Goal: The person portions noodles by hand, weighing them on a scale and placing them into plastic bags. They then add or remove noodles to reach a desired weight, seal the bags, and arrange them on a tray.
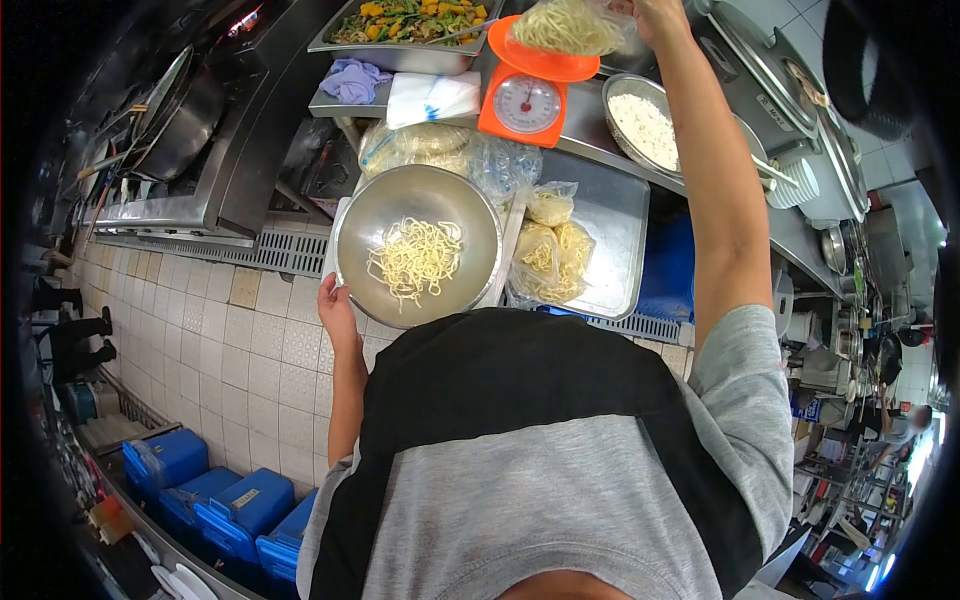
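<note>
The right hand (655,15) is pinching a clear plastic bag of pale noodles (570,25) onto the orange scale (525,95) at the far counter. The left hand (335,305) is gripping the near-left rim of a shiny round steel bowl (470,215) holding loose noodles (415,262). Filled bags (548,250) are lying on a flat steel tray (620,215) just right; no writing is readable on the scale's white dial.
</note>
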Motion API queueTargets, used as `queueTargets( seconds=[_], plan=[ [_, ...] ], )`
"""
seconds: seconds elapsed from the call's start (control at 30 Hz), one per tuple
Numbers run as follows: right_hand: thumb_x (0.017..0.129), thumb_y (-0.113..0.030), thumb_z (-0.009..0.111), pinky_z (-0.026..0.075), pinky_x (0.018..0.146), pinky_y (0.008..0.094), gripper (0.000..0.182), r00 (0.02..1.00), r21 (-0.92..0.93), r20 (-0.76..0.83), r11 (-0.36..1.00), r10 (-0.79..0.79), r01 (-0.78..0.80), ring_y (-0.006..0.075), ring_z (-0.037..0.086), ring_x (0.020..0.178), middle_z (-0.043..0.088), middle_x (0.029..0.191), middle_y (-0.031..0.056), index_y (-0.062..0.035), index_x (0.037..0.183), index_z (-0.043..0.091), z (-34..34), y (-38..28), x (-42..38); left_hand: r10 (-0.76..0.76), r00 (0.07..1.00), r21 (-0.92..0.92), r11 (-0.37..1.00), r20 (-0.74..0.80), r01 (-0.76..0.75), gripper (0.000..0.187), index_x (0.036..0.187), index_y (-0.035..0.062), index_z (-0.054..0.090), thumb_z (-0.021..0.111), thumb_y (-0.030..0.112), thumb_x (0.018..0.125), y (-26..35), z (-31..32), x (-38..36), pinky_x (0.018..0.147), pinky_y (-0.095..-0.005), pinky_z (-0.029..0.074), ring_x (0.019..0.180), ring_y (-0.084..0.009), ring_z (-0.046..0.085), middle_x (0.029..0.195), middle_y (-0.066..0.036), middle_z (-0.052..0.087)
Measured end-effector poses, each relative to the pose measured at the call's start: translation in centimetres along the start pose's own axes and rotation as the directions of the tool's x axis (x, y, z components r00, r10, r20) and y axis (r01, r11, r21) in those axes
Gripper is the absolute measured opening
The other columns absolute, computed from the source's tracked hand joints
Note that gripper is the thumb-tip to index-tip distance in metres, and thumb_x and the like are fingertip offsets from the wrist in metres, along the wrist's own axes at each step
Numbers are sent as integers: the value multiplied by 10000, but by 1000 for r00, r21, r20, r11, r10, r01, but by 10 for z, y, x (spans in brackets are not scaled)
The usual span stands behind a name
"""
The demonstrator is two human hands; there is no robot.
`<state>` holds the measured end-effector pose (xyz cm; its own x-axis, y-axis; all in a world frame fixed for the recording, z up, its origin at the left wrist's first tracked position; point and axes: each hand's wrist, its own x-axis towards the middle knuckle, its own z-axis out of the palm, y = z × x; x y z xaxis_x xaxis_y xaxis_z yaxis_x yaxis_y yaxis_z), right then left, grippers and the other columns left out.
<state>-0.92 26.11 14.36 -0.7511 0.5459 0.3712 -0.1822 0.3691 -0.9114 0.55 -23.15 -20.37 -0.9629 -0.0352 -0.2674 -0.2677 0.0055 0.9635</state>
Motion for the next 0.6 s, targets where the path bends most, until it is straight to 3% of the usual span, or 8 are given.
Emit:
queueTargets(
  seconds=[0.07, 0.13, 0.17, 0.23, 0.37, 0.5, 0.57, 0.6],
  plan=[
    [933, -283, 484, 470, 530, 253, 277, 997, -36, 1, 996, -80, 80, 148, 607, 605, 640, 772, 82, -53, 908, 634, 0, 15, -1, -21, 1000, -1, 1000, -4, 21, 426, 1242, -35, 494, 563, 43, 829, -1, 1, 1, 974, -302, 359, 1124, -208, 504, 1243, -148, 520],
    [933, -295, 507, 457, 537, 248, 279, 999, 157, 14, 986, -52, 50, 126, 597, 653, 639, 807, 47, -55, 955, 646, 2, 27, -9, 36, 999, 17, 999, -9, -35, 404, 1235, -23, 488, 559, 48, 843, -2, 0, 1, 858, -283, 420, 954, -170, 538, 1099, -124, 560],
    [933, -295, 507, 457, 537, 248, 279, 999, 157, 15, 986, -50, 47, 126, 597, 653, 639, 807, 47, -55, 955, 646, 0, 34, -14, 33, 999, 18, 999, -10, -33, 404, 1235, -23, 488, 559, 48, 843, -3, 0, 1, 858, -283, 420, 954, -170, 538, 1099, -124, 560],
    [931, -302, 522, 453, 575, 239, 289, 996, 3, 86, 1000, -23, 22, 108, 583, 680, 637, 811, 24, -50, 972, 655, -4, 39, -27, 23, 999, 12, 1000, -24, -22, 406, 1233, -24, 490, 564, 50, 841, -3, -1, 1, 857, -282, 420, 948, -167, 539, 1092, -126, 563],
    [933, -302, 534, 471, 677, 239, 294, 978, 58, 173, 993, -113, 105, 106, 605, 756, 652, 856, 21, -47, 993, 666, -8, 32, -56, 12, 1000, 14, 1000, -17, -12, 411, 1236, -23, 488, 569, 51, 839, -4, -2, 2, 856, -281, 419, 950, -163, 536, 1078, -125, 566],
    [929, -304, 551, 476, 711, 249, 294, 981, -67, 191, 997, -33, 47, 113, 609, 832, 661, 921, 32, -50, 1031, 660, -27, 44, -57, 27, 1000, 22, 999, -14, -26, 412, 1238, -23, 485, 566, 53, 841, 4, 3, 1, 839, -272, 424, 922, -156, 544, 1023, -114, 583],
    [873, -336, 631, 437, 775, 263, 336, 990, -196, 140, 979, -20, 48, 112, 571, 814, 653, 899, 19, -61, 1061, 678, -32, 47, -62, 30, 999, 30, 999, -14, -29, 410, 1239, -25, 483, 563, 53, 844, 5, 3, 1, 833, -269, 426, 912, -154, 547, 1005, -111, 588],
    [873, -336, 631, 437, 775, 263, 336, 990, -196, 140, 979, -20, 48, 112, 571, 814, 653, 899, 19, -61, 1061, 678, -34, 48, -63, 8, 1000, 20, 1000, -1, -8, 412, 1241, -29, 487, 560, 53, 843, 6, 3, 2, 895, -283, 398, 1007, -176, 531, 1117, -126, 558]
  ],
)
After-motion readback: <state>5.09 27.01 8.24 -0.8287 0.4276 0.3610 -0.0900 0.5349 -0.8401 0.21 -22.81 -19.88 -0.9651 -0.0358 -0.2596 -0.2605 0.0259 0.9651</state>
